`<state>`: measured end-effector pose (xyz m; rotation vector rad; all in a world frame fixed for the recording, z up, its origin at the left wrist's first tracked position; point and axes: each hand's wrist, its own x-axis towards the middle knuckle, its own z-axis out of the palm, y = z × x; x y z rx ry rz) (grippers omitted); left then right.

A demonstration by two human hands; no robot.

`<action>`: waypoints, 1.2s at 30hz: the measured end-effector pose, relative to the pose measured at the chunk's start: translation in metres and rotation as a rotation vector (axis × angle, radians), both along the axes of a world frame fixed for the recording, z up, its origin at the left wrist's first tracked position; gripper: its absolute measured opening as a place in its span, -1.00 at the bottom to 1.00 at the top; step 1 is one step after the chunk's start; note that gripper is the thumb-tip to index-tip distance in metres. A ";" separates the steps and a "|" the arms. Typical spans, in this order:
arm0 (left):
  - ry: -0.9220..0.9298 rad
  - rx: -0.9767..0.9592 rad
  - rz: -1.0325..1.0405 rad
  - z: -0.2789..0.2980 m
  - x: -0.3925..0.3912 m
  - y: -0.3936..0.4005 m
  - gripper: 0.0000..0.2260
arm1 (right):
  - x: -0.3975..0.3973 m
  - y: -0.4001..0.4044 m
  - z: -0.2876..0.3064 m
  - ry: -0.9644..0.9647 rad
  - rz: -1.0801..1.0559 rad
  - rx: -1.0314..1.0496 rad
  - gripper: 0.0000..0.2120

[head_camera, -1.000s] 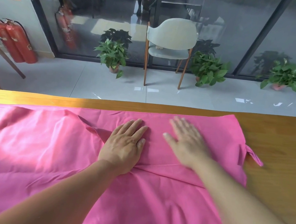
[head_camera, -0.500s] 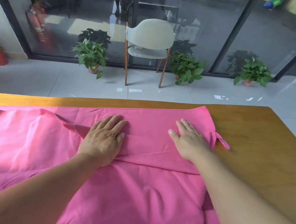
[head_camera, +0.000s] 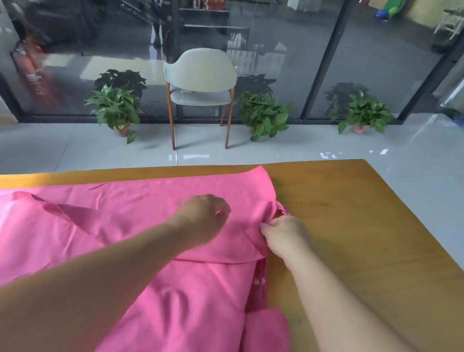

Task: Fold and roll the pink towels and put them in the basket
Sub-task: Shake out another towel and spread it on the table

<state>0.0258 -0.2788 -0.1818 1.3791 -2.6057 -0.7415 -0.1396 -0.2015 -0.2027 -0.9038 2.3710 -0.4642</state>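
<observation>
While the folding stage is in hand, not yet the rolling, the entry runs from largest to smallest:

Table [head_camera: 369, 214]: wooden, bare at the right and far edge; bears the whole job.

Towel [head_camera: 190, 305]: pink, spread wide over the table, reaching past the left and near edges of the view; one flap already lies folded over along the far side, with a slanting edge and some creases. No basket is in view.

Right hand [head_camera: 286, 236]: at the towel's right-hand edge, fingers curled and pinching the cloth beside a small loop tab [head_camera: 281, 212].

Left hand [head_camera: 202, 215]: over the folded flap, just beside the right hand, knuckles up and fingers curled under; whether it pinches cloth or only rests cannot be told, the fingertips being hidden.

Next move, as a judgement: both hands need a firm hold on this right edge, to square or carry it over evenly before any rolling begins
</observation>
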 end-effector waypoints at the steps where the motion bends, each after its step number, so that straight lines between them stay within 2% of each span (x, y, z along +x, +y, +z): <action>1: -0.012 0.037 0.008 0.003 -0.019 0.003 -0.75 | 0.001 -0.002 -0.001 -0.085 0.000 -0.064 -0.79; 3: 0.041 0.106 0.058 0.009 -0.050 0.003 -0.76 | -0.002 -0.004 -0.001 -0.250 -0.031 -0.246 -0.87; 5: 0.076 0.168 0.116 0.008 -0.072 -0.003 -0.68 | -0.006 -0.004 0.000 -0.360 -0.052 -0.376 -0.85; 7: -0.040 0.186 0.122 0.008 -0.085 -0.006 -0.63 | -0.008 -0.004 -0.002 -0.444 -0.078 -0.407 -0.85; 11: -0.210 0.137 0.079 0.000 -0.100 -0.007 -0.61 | -0.015 0.004 -0.010 -0.673 -0.163 -0.293 -0.77; 13: -0.220 0.087 0.037 -0.008 -0.099 -0.011 -0.59 | -0.023 0.012 -0.011 -0.764 -0.148 -0.179 -0.75; 16: -0.180 0.082 0.049 -0.013 -0.096 -0.010 -0.60 | -0.035 0.027 -0.016 -0.803 -0.085 -0.114 -0.88; 18: -0.157 0.092 0.060 -0.017 -0.093 -0.009 -0.64 | -0.042 0.034 -0.017 -0.667 -0.104 -0.162 -0.95; 21: -0.191 0.020 -0.070 -0.018 -0.090 -0.005 -0.62 | -0.056 0.039 -0.013 -0.164 -0.045 -0.101 -0.84; 24: -0.207 0.046 -0.092 -0.017 -0.090 -0.002 -0.62 | -0.058 0.044 -0.011 0.171 0.008 -0.024 -0.84; 26: -0.159 0.102 -0.053 -0.014 -0.088 -0.003 -0.63 | -0.050 0.047 -0.010 0.378 0.064 -0.092 -0.77; 28: -0.090 0.135 0.036 -0.008 -0.078 -0.003 -0.64 | -0.040 0.047 -0.005 0.415 0.159 -0.272 -0.77; 30: -0.028 0.106 0.125 -0.003 -0.058 -0.006 -0.66 | -0.025 0.041 0.000 0.339 0.269 -0.325 -0.77; 33: -0.005 -0.006 0.167 -0.003 -0.024 -0.004 -0.71 | -0.006 0.026 0.001 0.235 0.332 -0.110 -0.55; 34: 0.027 -0.037 0.181 -0.005 -0.013 -0.002 -0.71 | -0.002 0.020 0.001 0.214 0.323 -0.049 -0.54; 36: 0.133 -0.159 0.193 -0.011 0.006 0.008 -0.71 | -0.002 0.009 -0.001 0.145 0.281 0.010 -0.65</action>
